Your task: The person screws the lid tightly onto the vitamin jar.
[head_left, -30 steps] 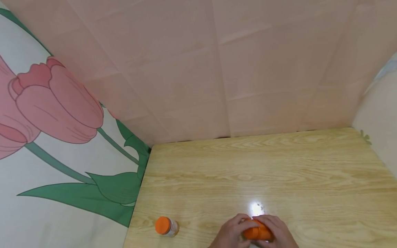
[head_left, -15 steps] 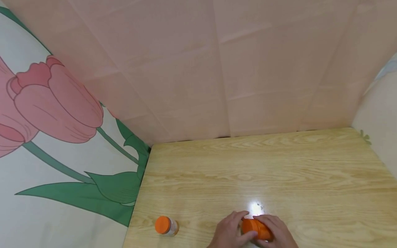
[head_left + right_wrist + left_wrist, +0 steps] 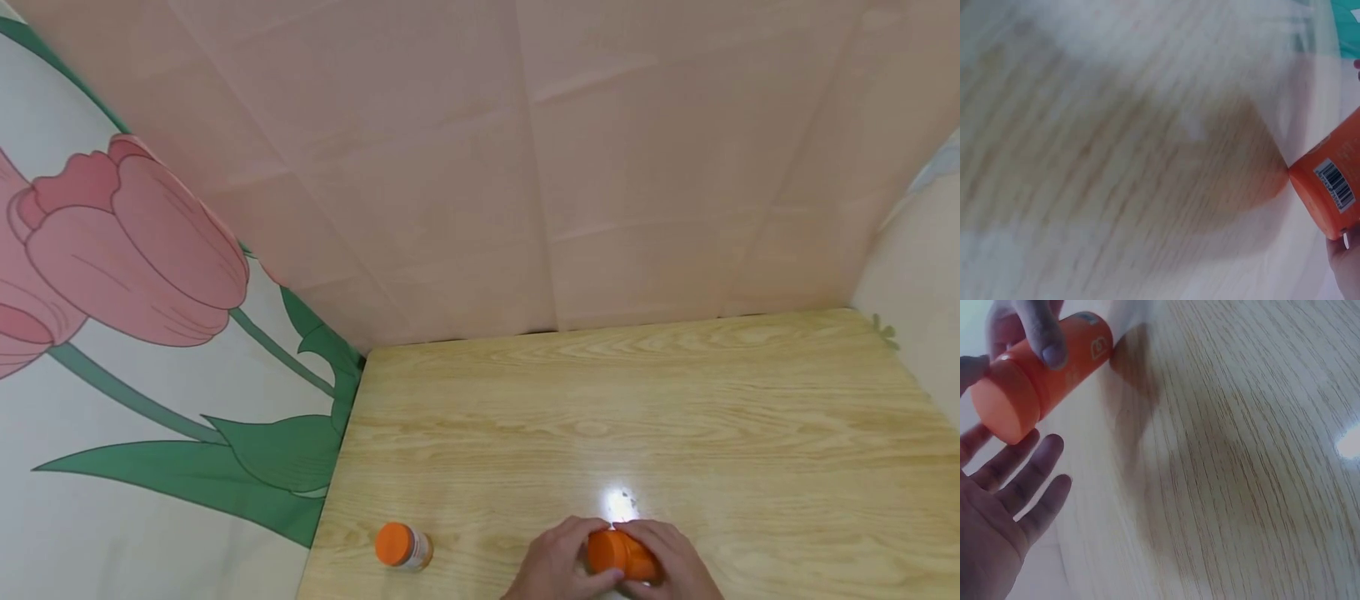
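Observation:
An orange bottle [image 3: 639, 563] with an orange screw cap [image 3: 605, 552] lies tilted between both hands, low in the head view. My right hand [image 3: 671, 560] grips its body; in the left wrist view those fingers lie over the bottle [image 3: 1079, 359]. My left hand [image 3: 558, 560] is around the cap, thumb on one side and fingers on the other. Seen from the left wrist, the fingertips of the left hand [image 3: 997, 506] reach the rim of the cap [image 3: 1004, 403], some of them spread. A barcode label shows on the bottle [image 3: 1316, 187] in the right wrist view.
A small jar [image 3: 405, 547] with an orange lid and a pale label stands on the wood-grain table [image 3: 525, 417], left of the hands. A pink cloth [image 3: 450, 167] hangs behind the table. A tulip-print sheet [image 3: 150, 367] covers the left side.
Half a second ago the left fingers were lifted and spread off the cap; now they are back around it. The right hand keeps its grip on the bottle, which stays in place.

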`<control>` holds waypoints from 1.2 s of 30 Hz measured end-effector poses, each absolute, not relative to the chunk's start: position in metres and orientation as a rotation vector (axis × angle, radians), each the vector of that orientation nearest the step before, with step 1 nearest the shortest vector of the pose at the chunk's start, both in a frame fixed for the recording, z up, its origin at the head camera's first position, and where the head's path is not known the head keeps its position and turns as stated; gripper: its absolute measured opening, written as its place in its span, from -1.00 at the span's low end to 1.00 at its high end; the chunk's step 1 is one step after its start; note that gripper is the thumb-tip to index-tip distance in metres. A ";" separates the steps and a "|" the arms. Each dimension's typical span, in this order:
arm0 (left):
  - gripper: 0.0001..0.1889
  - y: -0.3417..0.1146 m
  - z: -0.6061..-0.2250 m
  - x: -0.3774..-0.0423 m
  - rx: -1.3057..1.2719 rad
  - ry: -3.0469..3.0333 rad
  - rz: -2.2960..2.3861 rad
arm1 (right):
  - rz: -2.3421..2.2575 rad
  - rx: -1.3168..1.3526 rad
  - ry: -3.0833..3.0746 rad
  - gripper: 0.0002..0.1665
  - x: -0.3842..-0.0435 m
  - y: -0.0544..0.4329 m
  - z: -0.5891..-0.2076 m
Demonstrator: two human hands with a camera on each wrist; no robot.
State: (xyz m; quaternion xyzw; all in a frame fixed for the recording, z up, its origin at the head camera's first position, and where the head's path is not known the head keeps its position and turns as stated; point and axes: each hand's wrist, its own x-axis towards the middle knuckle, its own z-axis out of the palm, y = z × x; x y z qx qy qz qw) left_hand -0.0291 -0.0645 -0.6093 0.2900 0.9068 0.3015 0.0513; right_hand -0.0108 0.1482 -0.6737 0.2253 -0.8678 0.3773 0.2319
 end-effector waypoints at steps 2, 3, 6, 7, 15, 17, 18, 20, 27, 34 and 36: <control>-0.51 -0.065 -0.609 -0.029 0.920 2.717 0.964 | 1.039 0.612 -2.408 -0.16 -0.011 0.149 -0.672; -0.51 -0.066 -0.609 -0.029 0.949 2.703 0.977 | 1.044 0.614 -2.409 -0.16 -0.011 0.149 -0.671; -0.48 -0.066 -0.610 -0.028 1.053 2.687 1.005 | 1.042 0.645 -2.379 -0.17 -0.013 0.150 -0.671; -0.47 -0.066 -0.610 -0.028 1.094 2.693 1.006 | 1.043 0.651 -2.370 -0.18 -0.014 0.150 -0.671; -0.46 -0.064 -0.611 -0.027 1.063 2.694 1.016 | 1.034 0.634 -2.380 -0.19 -0.013 0.150 -0.671; -0.47 -0.063 -0.610 -0.026 0.938 2.679 1.015 | 0.994 0.635 -2.377 -0.20 -0.012 0.149 -0.672; -0.48 -0.063 -0.610 -0.026 0.866 2.670 1.015 | 0.977 0.628 -2.381 -0.20 -0.012 0.149 -0.673; -0.48 -0.063 -0.609 -0.026 0.735 2.640 1.028 | 0.947 0.618 -2.381 -0.21 -0.010 0.149 -0.674; -0.53 -0.063 -0.612 -0.026 0.644 2.616 1.072 | 0.942 0.623 -2.314 -0.25 -0.009 0.146 -0.680; -0.53 -0.062 -0.614 -0.024 0.735 2.672 1.051 | 0.984 0.675 -2.254 -0.22 -0.011 0.146 -0.681; -0.53 -0.062 -0.612 -0.024 0.721 2.646 1.060 | 0.986 0.659 -2.295 -0.22 -0.010 0.146 -0.679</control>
